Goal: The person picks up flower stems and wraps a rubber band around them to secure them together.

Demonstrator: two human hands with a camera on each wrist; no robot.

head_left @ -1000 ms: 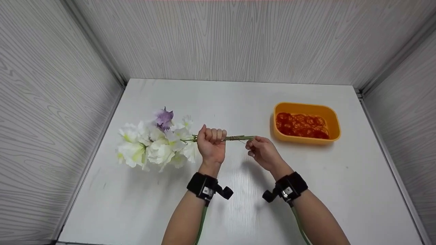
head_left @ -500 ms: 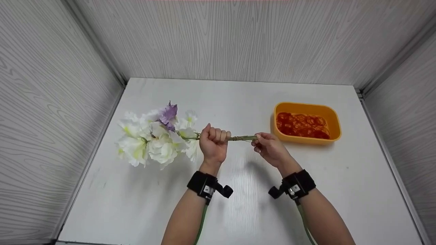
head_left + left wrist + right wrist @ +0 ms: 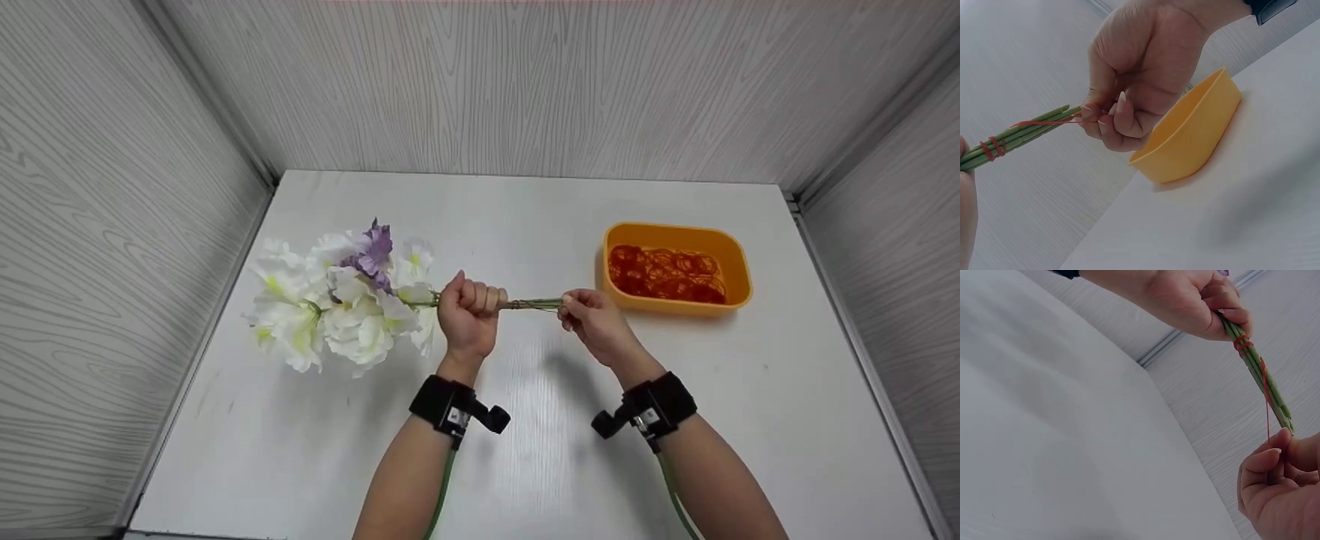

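Note:
My left hand (image 3: 471, 316) grips the green stems of a bunch of artificial flowers, held sideways above the table. White flower heads (image 3: 361, 326) with yellow-green centres and a purple bloom (image 3: 375, 251) spread out to the left of the fist. Bare stem ends (image 3: 1033, 135) stick out on its other side, with red rubber band coils (image 3: 994, 148) wound tightly round them close to the fist. At the tips of the stems, my right hand (image 3: 600, 324) pinches a stretched strand of red rubber band (image 3: 1267, 413) between thumb and fingers. Part of that strand is hidden by the fingertips.
A yellow-orange tub (image 3: 675, 304) holding many red rubber bands (image 3: 664, 274) stands on the white table (image 3: 787, 420), just beyond and right of the right hand. Grey wood-grain panels (image 3: 480, 90) enclose the back and both sides.
My right hand has shifted a little right and up along the stem ends, still pinching the band. The left fist has moved slightly right, and the flower heads have turned a little.

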